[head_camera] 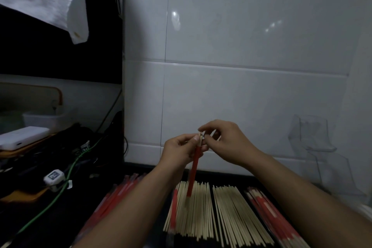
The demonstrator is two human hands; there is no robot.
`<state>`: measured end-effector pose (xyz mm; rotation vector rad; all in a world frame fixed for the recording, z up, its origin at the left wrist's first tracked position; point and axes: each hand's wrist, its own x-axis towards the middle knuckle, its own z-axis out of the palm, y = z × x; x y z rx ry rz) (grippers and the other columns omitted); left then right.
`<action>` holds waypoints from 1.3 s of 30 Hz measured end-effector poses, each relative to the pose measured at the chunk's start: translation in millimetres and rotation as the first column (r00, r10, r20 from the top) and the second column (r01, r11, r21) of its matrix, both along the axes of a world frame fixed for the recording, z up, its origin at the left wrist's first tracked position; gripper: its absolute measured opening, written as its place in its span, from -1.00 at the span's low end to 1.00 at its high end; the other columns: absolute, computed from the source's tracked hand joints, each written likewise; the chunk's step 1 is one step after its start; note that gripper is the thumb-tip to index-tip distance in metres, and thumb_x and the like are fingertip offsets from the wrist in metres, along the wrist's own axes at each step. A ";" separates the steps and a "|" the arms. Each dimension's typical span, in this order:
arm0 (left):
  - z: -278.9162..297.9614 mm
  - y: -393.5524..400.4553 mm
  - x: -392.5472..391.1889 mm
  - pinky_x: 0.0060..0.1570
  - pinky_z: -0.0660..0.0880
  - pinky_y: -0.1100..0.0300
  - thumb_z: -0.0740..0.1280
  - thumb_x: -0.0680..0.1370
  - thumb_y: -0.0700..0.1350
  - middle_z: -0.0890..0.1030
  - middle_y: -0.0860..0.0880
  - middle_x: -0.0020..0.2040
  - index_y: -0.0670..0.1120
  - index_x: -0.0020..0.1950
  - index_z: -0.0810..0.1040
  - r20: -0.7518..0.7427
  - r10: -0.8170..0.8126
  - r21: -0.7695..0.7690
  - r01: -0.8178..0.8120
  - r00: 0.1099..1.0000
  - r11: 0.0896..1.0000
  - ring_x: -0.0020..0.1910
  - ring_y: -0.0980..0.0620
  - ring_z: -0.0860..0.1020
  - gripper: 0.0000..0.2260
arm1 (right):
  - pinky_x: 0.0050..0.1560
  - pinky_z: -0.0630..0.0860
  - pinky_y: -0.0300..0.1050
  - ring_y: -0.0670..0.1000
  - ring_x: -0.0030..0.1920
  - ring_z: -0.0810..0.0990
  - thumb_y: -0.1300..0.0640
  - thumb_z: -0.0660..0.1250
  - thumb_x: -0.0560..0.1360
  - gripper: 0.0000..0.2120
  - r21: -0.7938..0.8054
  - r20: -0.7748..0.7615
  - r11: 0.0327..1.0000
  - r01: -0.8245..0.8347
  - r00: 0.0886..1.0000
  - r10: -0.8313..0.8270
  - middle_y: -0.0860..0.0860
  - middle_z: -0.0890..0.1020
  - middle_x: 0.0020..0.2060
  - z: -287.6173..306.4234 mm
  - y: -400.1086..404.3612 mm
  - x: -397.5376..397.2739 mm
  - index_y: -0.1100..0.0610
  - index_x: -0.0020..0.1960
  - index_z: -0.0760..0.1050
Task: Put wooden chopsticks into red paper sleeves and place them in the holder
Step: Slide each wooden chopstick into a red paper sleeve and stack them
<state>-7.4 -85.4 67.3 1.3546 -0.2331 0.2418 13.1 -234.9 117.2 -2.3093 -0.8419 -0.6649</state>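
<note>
Above a dark desk, the left hand grips a red paper sleeve held nearly upright before a white tiled wall, while the right hand pinches the pale chopstick tips at its mouth. Loose wooden chopsticks lie below, flanked by sleeve stacks left and right; a clear holder stands to the right.

No words or numbers are showing clearly enough to read. A small white box on the dark surface at the left is showing a black square mark on top, but it is too blurry to read. The red paper sleeves are showing pale patches, too blurry to read.
</note>
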 end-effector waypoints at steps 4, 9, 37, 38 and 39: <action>-3.2 -0.6 -0.5 0.09 0.58 0.08 0.28 0.63 -0.10 0.72 -0.03 0.01 -0.10 0.16 0.62 0.009 -0.002 0.035 0.001 1.000 0.999 0.00 0.04 0.70 -0.81 | -0.09 0.61 -0.10 -0.07 -0.20 0.65 0.02 0.40 0.52 -0.85 0.161 -0.158 0.987 0.027 0.987 -0.001 -0.10 0.65 -0.16 1.4 3.6 1.9 0.02 0.06 0.60; -3.5 0.5 -0.8 0.04 0.57 0.16 0.29 0.62 -0.07 0.72 0.00 0.04 -0.08 0.19 0.61 0.037 0.007 0.107 -0.011 0.999 0.994 0.00 0.08 0.69 -0.79 | -0.21 0.53 -0.18 -0.08 -0.26 0.64 0.15 0.44 0.49 -0.92 0.246 -0.237 0.968 0.058 0.972 0.002 -0.04 0.67 -0.28 5.4 8.8 1.2 0.08 -0.18 0.64; -19.2 -38.2 -2.2 -0.10 0.63 0.15 0.35 0.59 -0.14 0.71 -0.02 -0.06 -0.08 0.07 0.65 0.037 0.002 0.277 -0.013 0.999 0.961 -0.12 0.03 0.69 -0.88 | -0.33 0.44 -0.22 -0.02 -0.17 0.65 0.02 0.34 0.57 -0.76 0.410 -0.474 0.896 0.172 0.879 0.048 0.06 0.66 -0.07 -10.5 -38.4 -13.2 0.16 0.11 0.57; -18.5 -41.6 -1.9 -0.08 0.64 0.14 0.35 0.59 -0.14 0.71 -0.02 -0.06 -0.09 0.08 0.65 0.040 -0.015 0.261 0.004 0.999 0.965 -0.12 0.02 0.70 -0.88 | -0.36 0.44 -0.27 -0.02 -0.18 0.64 0.07 0.36 0.56 -0.80 0.384 -0.498 0.909 0.160 0.865 0.058 0.07 0.68 -0.11 -15.7 -41.3 -15.0 0.18 0.06 0.60; -18.3 -44.1 -1.9 -0.07 0.65 0.12 0.35 0.59 -0.15 0.72 -0.03 -0.05 -0.11 0.09 0.65 0.043 -0.029 0.248 0.018 0.999 0.969 -0.12 0.01 0.70 -0.87 | -0.40 0.42 -0.33 -0.04 -0.21 0.62 0.12 0.36 0.55 -0.84 0.378 -0.508 0.913 0.153 0.859 0.066 0.08 0.68 -0.15 -21.6 -43.5 -15.2 0.20 0.03 0.62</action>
